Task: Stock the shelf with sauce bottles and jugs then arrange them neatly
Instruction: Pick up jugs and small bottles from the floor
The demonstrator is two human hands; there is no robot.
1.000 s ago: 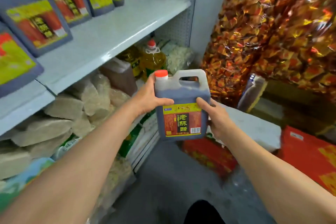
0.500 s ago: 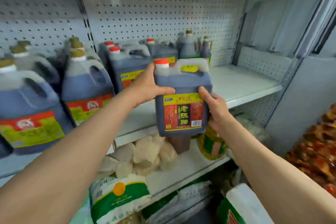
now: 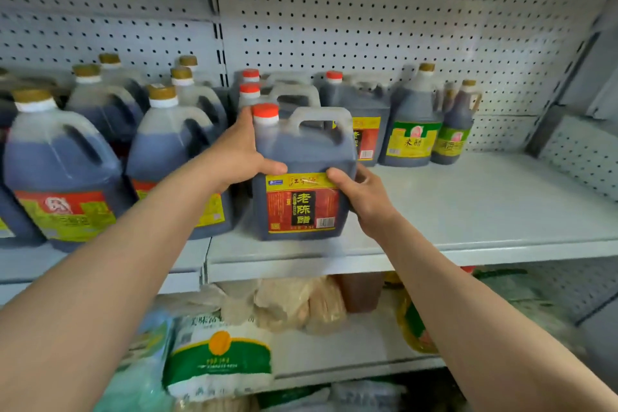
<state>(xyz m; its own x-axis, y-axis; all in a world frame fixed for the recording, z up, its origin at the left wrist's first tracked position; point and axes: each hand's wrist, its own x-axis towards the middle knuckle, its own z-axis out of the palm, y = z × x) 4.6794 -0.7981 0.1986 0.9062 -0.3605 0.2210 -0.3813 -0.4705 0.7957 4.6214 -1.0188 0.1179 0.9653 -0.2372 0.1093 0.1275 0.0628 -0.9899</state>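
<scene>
Gripping a dark vinegar jug upright, your left hand and right hand clamp their fingers on its sides, near the shelf front edge, beside other jugs.

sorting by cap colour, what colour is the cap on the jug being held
Red-orange, on a white neck; the jug shows best in the head view, its cap at top left.

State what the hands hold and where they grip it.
Both hands hold the red-capped vinegar jug: left hand on its left shoulder, right hand on its right side.
</scene>
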